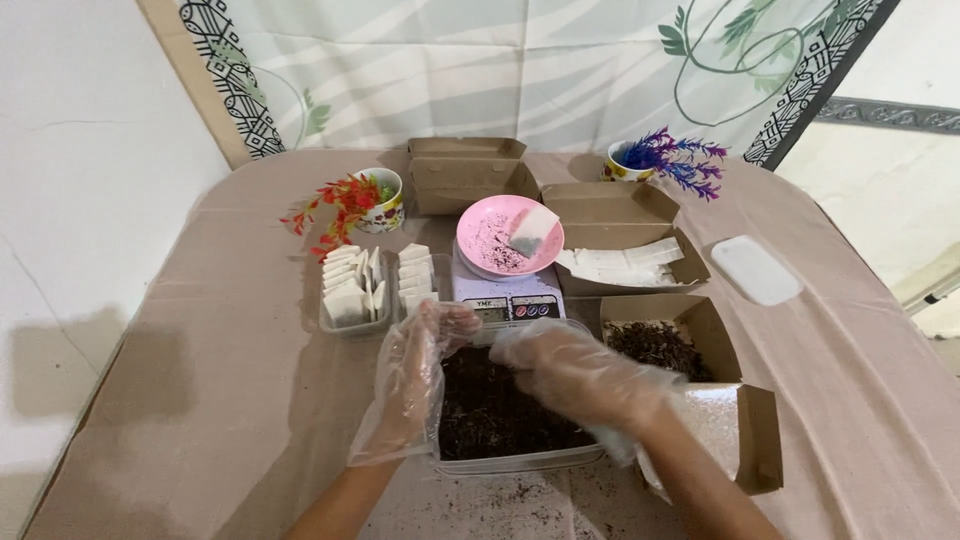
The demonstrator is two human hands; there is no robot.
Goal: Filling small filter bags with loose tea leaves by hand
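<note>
Both hands wear thin clear plastic gloves. My left hand [415, 375] rests on the left rim of a clear tub [520, 462] full of dark loose leaves [495, 415]. My right hand [575, 370] hovers over the leaves with fingers curled; whether it holds anything is not clear. Just beyond stands a small white scale [505, 298] carrying a pink dish [492, 245]. A small white sachet [530, 232] lies in the dish along with some dark crumbs.
Two clear trays of white sachets [345, 285] [415, 275] stand left of the scale. Brown cardboard boxes sit behind and right: one closed [465, 180], one with flat sachets [620, 262], one with dark leaves [655, 345]. A white lid [755, 270] lies right. Two cups hold plastic flowers [350, 205] [675, 155].
</note>
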